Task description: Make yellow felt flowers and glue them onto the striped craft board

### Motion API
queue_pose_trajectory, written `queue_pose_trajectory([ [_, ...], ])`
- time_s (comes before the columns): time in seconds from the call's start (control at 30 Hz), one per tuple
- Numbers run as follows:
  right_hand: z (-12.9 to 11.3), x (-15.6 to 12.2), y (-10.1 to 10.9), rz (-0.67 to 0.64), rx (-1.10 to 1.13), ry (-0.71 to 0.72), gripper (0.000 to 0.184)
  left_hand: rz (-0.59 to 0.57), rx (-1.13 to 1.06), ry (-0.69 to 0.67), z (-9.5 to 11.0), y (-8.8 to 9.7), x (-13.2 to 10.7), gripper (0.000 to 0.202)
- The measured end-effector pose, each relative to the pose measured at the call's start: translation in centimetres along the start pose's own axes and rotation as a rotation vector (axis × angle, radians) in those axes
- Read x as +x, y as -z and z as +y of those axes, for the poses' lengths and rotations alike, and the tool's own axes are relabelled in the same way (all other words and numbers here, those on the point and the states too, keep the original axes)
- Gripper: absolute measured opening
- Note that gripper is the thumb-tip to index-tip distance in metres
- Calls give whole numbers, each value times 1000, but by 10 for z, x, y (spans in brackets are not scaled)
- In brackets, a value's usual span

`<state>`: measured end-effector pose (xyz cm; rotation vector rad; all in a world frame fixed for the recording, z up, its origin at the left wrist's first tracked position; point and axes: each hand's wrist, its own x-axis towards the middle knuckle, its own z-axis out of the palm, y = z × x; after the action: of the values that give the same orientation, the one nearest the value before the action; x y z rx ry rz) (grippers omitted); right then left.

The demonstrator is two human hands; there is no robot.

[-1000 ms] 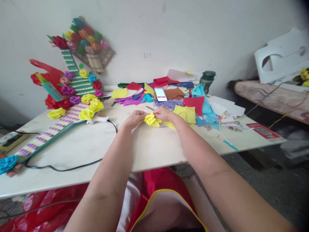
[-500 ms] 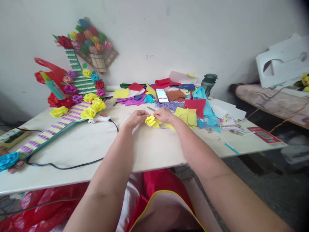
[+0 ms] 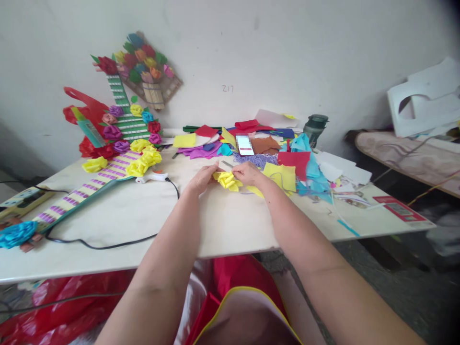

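Note:
A yellow paper flower (image 3: 228, 181) with folded petals is held between both hands, just above the table. My left hand (image 3: 204, 178) grips its left edge, with the fingertips partly hidden behind the petals. At its right side my right hand (image 3: 247, 173) pinches the petals. Behind the hands lies a thin grey blade-like tool (image 3: 227, 164). Yellow paper sheets (image 3: 283, 176) rest beside my right hand, with a pale purple string over them.
A white glue gun (image 3: 152, 178) with a black cord lies to the left, by a guitar-shaped piece (image 3: 82, 191) decorated with paper flowers. Coloured paper, a phone (image 3: 245, 145) and a dark bottle (image 3: 315, 129) stand or lie at the back.
The whole scene has shifted slightly right in view as the head turned. Between my hands, the flower has turned a little, and my left fingers have moved lower along its side.

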<state>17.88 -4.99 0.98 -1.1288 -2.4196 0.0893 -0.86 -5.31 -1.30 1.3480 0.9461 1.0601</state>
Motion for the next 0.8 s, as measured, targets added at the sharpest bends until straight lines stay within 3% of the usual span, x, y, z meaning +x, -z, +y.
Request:
queue_pose_trajectory([
  [0.3,-1,-1,2,24,47,-29,26,-66,-84,-24,0,6,-3,34],
  [0.8,1,-1,3,38,63,-54,25,-127,-51,-9,2,9,-5,34],
])
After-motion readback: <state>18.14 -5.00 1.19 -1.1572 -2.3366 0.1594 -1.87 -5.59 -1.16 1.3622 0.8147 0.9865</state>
